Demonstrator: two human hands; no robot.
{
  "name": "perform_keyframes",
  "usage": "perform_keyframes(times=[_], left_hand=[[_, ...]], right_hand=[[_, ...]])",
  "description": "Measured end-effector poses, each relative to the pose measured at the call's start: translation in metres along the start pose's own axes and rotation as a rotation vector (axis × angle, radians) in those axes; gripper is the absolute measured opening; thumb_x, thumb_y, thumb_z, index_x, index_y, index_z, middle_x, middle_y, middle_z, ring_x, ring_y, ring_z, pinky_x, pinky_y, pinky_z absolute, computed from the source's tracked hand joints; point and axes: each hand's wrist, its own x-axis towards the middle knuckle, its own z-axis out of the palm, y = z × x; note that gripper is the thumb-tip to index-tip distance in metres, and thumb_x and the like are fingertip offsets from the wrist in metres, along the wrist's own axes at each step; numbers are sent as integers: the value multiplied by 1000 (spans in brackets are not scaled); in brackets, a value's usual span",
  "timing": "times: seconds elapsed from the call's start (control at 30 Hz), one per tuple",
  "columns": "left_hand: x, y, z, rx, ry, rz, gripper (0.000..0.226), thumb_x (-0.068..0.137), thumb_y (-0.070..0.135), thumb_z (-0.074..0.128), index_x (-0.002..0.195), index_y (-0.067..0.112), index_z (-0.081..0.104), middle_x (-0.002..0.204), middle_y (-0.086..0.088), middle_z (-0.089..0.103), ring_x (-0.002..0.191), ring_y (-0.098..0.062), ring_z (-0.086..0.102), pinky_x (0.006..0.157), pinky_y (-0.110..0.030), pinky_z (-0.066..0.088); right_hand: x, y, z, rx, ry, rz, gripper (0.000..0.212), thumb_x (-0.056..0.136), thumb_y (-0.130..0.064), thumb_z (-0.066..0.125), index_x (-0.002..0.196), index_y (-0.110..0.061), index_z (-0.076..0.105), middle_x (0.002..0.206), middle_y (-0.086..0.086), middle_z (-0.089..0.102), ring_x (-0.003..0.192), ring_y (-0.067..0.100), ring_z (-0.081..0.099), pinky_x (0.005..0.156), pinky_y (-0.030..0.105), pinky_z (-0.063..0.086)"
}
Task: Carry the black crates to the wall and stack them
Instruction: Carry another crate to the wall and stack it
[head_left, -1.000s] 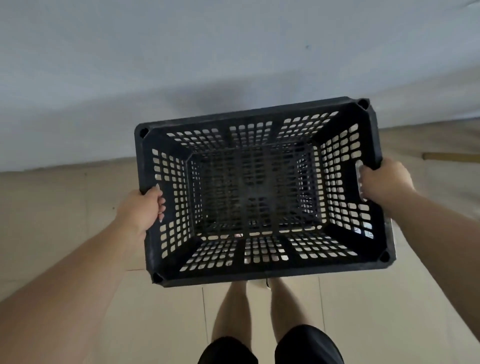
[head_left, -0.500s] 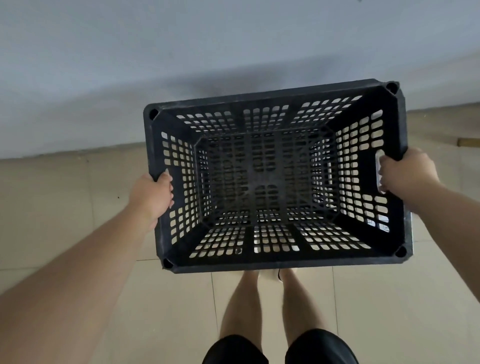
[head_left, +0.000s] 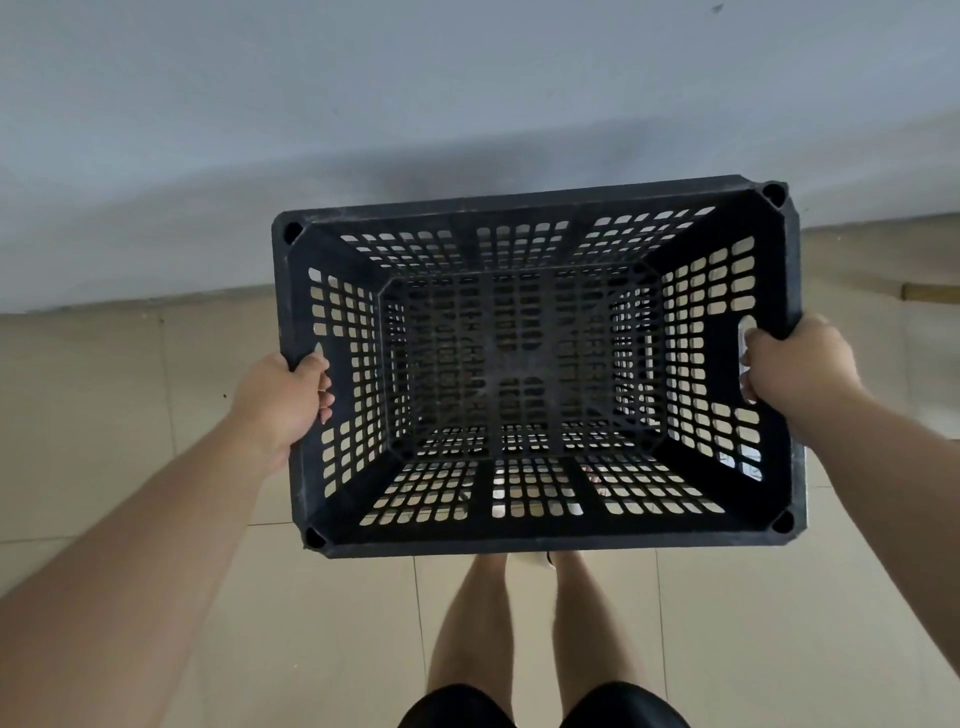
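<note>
An empty black crate (head_left: 519, 364) with perforated walls and floor hangs in front of me, open side up, above the tiled floor. My left hand (head_left: 283, 400) is closed around the handle slot in its left wall. My right hand (head_left: 795, 364) is closed around the handle slot in its right wall. The crate's far rim is close to the pale wall (head_left: 415, 130) ahead. No other crate shows in this view.
Beige floor tiles (head_left: 156, 415) run up to the wall's foot. A wooden stick (head_left: 932, 291) lies on the floor at the right edge. My own bare legs (head_left: 519, 623) and dark shorts stand below the crate.
The crate has shifted right and a little forward toward the wall, and it looks more level. Both hands have kept their grip on the handle slots.
</note>
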Motion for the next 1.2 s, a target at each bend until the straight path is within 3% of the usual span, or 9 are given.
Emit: perform_keyframes(times=[0.1, 0.2, 0.37, 0.47, 0.57, 0.67, 0.9, 1.03, 1.2], left_hand=[[-5, -8, 4, 38, 57, 10, 36, 107, 29, 50, 111, -3, 64, 81, -9, 60, 61, -17, 57, 52, -21, 50], [-3, -2, -2, 52, -11, 29, 29, 108, 25, 48, 102, 0, 61, 82, -17, 59, 60, -18, 55, 41, -14, 46], [-4, -11, -4, 42, 16, 37, 32, 108, 32, 48, 102, 2, 61, 80, -12, 59, 67, -22, 57, 50, -20, 49], [-7, -13, 0, 21, 2, 33, 27, 108, 26, 48, 98, 4, 60, 80, -15, 57, 64, -20, 55, 42, -12, 47], [-6, -16, 3, -37, 20, 31, 24, 107, 25, 49, 101, 5, 60, 80, -12, 56, 60, -17, 53, 50, -21, 50], [-7, -26, 7, -52, 50, 48, 28, 107, 29, 50, 103, 3, 62, 80, -10, 58, 61, -16, 54, 57, -25, 47], [1, -18, 7, -69, 52, 62, 29, 107, 28, 51, 104, 2, 63, 74, -4, 57, 63, -18, 54, 52, -23, 48], [0, -20, 10, -97, 87, 90, 36, 106, 30, 52, 109, -4, 64, 73, -2, 57, 59, -14, 53, 57, -27, 47], [4, -14, 9, -124, 95, 48, 37, 105, 32, 53, 115, -2, 65, 76, 0, 58, 59, -13, 52, 58, -28, 47]], right_hand=[[3, -1, 0, -49, 11, -38, 24, 95, -24, 53, 109, -6, 62, 87, 11, 69, 70, 32, 68, 63, 35, 55], [1, 2, 1, -69, 7, -35, 33, 93, -33, 53, 112, -7, 62, 95, 14, 71, 79, 37, 72, 74, 48, 62], [1, 4, 5, -85, 3, -37, 32, 90, -29, 53, 109, -6, 63, 93, 16, 72, 77, 39, 73, 75, 52, 63], [4, -2, 3, -90, 8, -55, 33, 92, -31, 54, 114, -9, 63, 97, 13, 72, 82, 38, 72, 75, 47, 62], [4, 4, 1, -113, 29, -68, 32, 94, -33, 54, 112, -9, 63, 95, 13, 71, 81, 36, 71, 68, 38, 57], [2, 13, 2, -132, 57, -71, 35, 94, -37, 52, 114, -10, 61, 97, 13, 71, 84, 36, 71, 75, 44, 59], [9, -3, 4, -127, 55, -73, 36, 92, -35, 53, 115, -9, 62, 100, 13, 72, 85, 36, 71, 77, 46, 60], [5, 4, 8, -105, 56, -100, 35, 98, -36, 53, 119, -8, 58, 101, 14, 70, 85, 35, 70, 63, 31, 50], [9, -11, 5, -101, 64, -65, 37, 92, -31, 55, 118, -5, 62, 104, 17, 71, 88, 38, 71, 72, 40, 56]])
